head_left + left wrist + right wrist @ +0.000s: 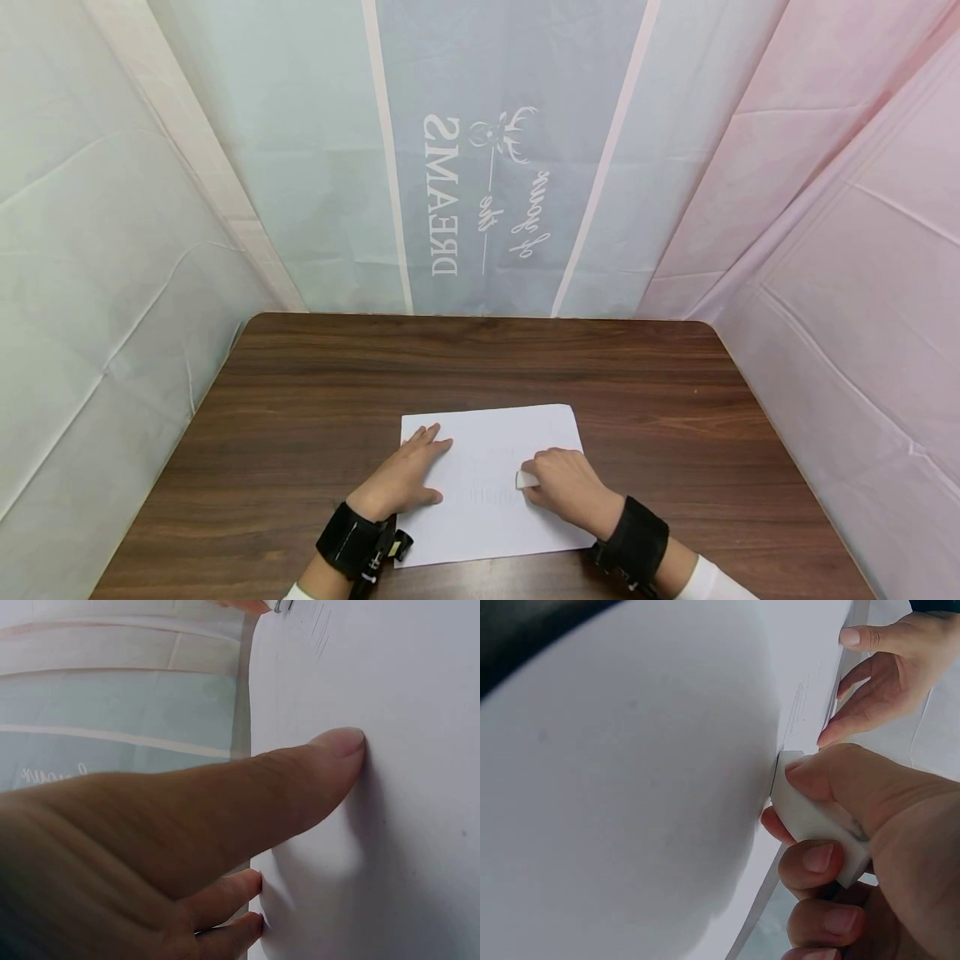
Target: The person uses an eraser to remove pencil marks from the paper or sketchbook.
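Observation:
A white sheet of paper (487, 533) lies on the brown table, with faint pencil strokes (491, 495) near its middle. My left hand (405, 475) rests on the sheet's left side, its fingers spread and straight; the left wrist view shows the thumb (300, 780) touching the paper. On the right part of the sheet, my right hand (566, 483) grips a white block-shaped eraser (817, 825) between thumb and curled fingers. One end of the eraser meets the paper, close to the strokes. The palm hides part of it.
The dark wood-grain table (337, 375) reaches past the paper on all sides. Printed fabric (510, 67) hangs along its back edge, and pale curtains (862, 250) stand at both sides. Each wrist wears a black band (633, 542) with a camera.

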A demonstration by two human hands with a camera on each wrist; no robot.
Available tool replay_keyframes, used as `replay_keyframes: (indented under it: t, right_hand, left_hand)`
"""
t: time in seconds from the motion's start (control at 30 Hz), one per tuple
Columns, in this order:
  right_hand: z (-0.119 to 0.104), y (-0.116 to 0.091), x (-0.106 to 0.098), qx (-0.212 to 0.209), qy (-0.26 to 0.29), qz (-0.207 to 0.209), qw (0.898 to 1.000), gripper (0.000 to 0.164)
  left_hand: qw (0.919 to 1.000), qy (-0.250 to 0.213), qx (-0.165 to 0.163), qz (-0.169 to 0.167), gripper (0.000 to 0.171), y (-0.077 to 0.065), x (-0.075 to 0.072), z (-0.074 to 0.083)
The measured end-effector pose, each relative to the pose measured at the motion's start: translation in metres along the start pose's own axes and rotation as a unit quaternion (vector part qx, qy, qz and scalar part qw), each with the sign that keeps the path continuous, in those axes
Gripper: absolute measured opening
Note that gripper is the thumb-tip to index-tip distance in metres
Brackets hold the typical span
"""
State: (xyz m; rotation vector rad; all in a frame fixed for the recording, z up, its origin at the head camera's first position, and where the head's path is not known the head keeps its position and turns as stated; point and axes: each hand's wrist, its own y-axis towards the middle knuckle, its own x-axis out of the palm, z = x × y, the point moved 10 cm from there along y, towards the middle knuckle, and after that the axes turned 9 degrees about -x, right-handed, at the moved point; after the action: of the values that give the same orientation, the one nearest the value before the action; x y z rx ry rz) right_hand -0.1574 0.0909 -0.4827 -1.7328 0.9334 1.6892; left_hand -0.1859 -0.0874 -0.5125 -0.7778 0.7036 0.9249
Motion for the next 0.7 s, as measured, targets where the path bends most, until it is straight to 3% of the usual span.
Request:
replay_keyframes:
  t: [0.7]
  right_hand:
    - [0.0061, -0.0032, 0.0037, 0.008, 0.001, -0.008, 1.0, 0.015]
  left_hand:
    - [1.0, -0.001, -0.001, 0.001, 0.076, 0.0003, 0.0003, 0.0003]
